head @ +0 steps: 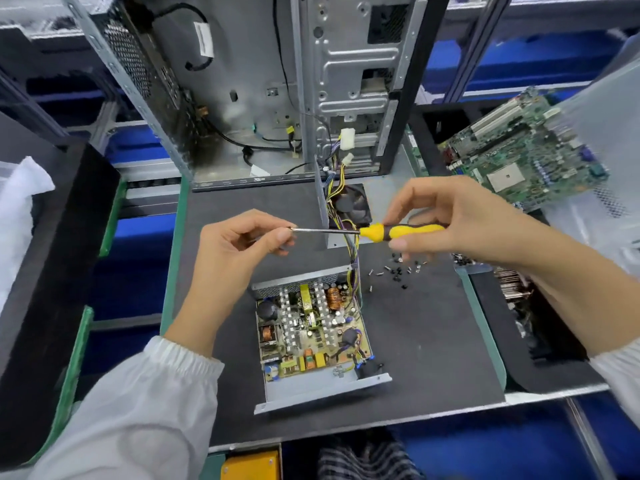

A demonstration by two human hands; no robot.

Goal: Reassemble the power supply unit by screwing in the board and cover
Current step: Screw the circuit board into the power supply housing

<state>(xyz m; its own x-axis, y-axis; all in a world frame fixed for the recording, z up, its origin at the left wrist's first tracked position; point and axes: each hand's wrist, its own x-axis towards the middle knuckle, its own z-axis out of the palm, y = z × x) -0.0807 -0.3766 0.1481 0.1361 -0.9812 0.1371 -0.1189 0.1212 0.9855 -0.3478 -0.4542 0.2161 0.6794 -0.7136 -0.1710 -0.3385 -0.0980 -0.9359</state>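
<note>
1. Here, the right hand [460,220] grips the yellow-and-black handle of a screwdriver [384,232], fingers curled round it; the shaft lies level and points left, held above the bench [433,341].
2. The left hand [235,244] meets the shaft's tip; its thumb and forefinger are pinched narrow at that tip, the other fingers curled; whether a screw sits between them I cannot tell, being too small to see.
3. The open power supply [315,334] sits near the middle of the bench, toward the front edge; its board [311,327] lies inside the metal tray, with coils, capacitors and heat sinks showing.
4. The cover [341,216], with its fan, stands toward the back edge of the bench, joined to the board by a bundle of wires [351,258].
5. Loose screws [398,268] are scattered on the bench just right of the power supply, below the right hand.
6. A bare computer case [259,81] stands upright along the back edge; a green motherboard [519,147] leans tilted beyond the back right corner.
7. White sleeves [145,403] cover both forearms.
</note>
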